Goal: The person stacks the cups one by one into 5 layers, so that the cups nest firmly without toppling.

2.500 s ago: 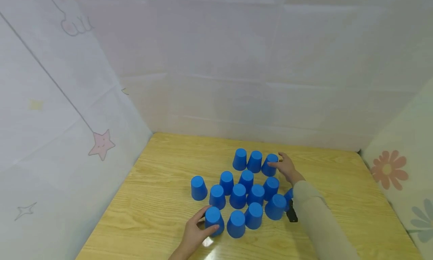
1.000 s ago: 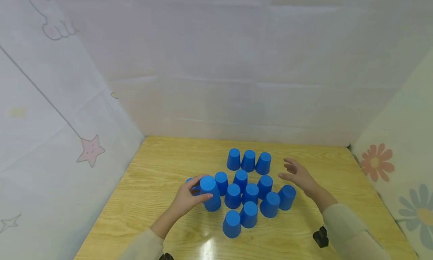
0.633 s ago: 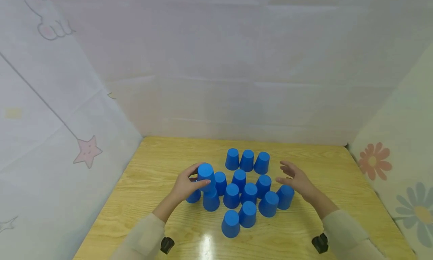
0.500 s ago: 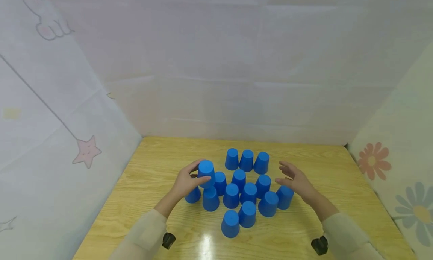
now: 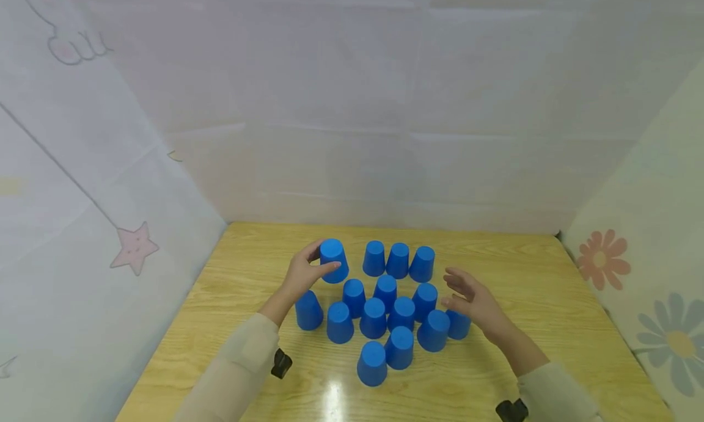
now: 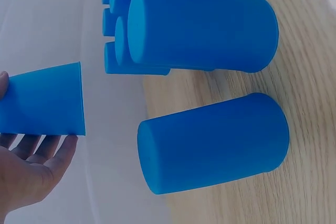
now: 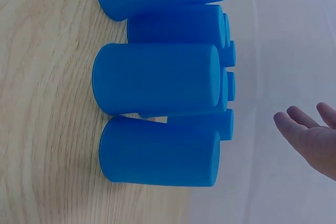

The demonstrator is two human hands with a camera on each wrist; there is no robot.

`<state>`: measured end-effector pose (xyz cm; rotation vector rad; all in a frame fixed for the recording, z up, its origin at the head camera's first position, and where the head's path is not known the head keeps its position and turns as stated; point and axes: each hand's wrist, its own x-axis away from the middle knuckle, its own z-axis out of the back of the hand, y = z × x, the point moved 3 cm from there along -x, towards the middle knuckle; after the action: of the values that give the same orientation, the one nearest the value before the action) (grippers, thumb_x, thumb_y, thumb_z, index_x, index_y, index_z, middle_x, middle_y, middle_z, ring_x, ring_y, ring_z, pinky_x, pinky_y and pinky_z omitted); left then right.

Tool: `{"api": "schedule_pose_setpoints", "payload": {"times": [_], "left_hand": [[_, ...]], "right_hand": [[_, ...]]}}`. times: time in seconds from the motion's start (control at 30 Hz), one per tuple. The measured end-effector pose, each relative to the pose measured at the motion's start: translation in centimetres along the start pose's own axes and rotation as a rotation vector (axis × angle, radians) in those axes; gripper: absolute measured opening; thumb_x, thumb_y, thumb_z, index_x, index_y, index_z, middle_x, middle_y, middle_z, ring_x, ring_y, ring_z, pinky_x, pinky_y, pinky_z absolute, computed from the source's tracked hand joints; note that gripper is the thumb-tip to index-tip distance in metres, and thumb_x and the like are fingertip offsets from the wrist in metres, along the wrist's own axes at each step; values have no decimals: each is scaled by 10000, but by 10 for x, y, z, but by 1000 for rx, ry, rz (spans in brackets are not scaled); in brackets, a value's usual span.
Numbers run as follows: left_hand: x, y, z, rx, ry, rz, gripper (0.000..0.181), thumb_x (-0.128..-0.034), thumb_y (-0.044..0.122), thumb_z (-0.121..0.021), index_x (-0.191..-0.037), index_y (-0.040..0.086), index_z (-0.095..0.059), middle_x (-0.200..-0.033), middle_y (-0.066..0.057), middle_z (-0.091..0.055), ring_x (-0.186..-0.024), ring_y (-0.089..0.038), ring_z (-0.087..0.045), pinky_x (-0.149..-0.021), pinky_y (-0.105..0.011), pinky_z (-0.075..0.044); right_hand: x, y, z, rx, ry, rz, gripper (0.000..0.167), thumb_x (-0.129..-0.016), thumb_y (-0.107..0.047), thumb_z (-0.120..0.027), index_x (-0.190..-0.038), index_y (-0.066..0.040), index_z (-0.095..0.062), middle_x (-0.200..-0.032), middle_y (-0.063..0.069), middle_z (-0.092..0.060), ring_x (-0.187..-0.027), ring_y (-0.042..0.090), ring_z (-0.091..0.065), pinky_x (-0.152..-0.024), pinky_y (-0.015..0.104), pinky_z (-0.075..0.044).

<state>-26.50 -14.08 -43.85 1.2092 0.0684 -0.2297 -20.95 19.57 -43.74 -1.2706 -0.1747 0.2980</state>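
Blue cups (image 5: 372, 364) stand upside down, clustered on a wooden table (image 5: 440, 385). The right hand (image 5: 477, 303) hovers at their right edge, thumb and fingers apart. The left hand (image 5: 300, 275) grips a raised cup (image 5: 332, 251), left of the far row of three cups (image 5: 398, 261), before a pale wall (image 5: 352, 104).

Blue cups (image 5: 340, 322) (all plain), yel. wood-grain table (image 5: 429, 385), cream sleeves (image 5: 238, 356), wall (image 5: 82, 324) w/ pink star (image 5: 134, 248)
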Motion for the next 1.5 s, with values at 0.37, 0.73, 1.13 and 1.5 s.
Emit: {"api": "schedule_pose_setpoints", "payload": {"times": [0.37, 0.73, 1.13, 1.5], "left_hand": [[-29, -19, -7, -68, 59, 112, 563, -744, 316, -672, -1238, 145, -466, -1196, -78, -489, -1119, -259, -413, -879, -432, -367], [-47, -38, -21, -43, 84, 118, 534, -747, 244, -680, -1225, 116, -478, -1199, -97, -485, -1127, -267, -407, -907, -422, -342], [-61, -55, -36, -99, 76, 218, 563, -735, 179, -688, -1238, 75, -457, -1222, -141, -457, -1127, -308, -395, -899, -448, -340], [-62, -68, -35, -72, 80, 275, 550, -739, 163, -684, -1235, 87, -459, -1222, -135, -457, -1134, -298, -387, -908, -447, -330]], "right_hand": [[11, 1, -12, -65, -7, 26, 575, -820, -74, -576, -1315, -34, -285, -1295, 217, -336, -1186, 379, -283, -923, 491, -268], [21, 11, -25, -131, 6, 18, 599, -801, -82, -607, -1297, 25, -289, -1286, 262, -324, -1182, 385, -288, -922, 346, -317], [29, 20, -55, -182, -20, -56, 619, -779, -120, -641, -1287, 23, -316, -1288, 229, -346, -1188, 335, -310, -941, 419, -275], [31, 39, -83, -160, -20, -98, 624, -765, -90, -653, -1287, -1, -324, -1310, 205, -325, -1207, 353, -264, -955, 434, -250]]}}
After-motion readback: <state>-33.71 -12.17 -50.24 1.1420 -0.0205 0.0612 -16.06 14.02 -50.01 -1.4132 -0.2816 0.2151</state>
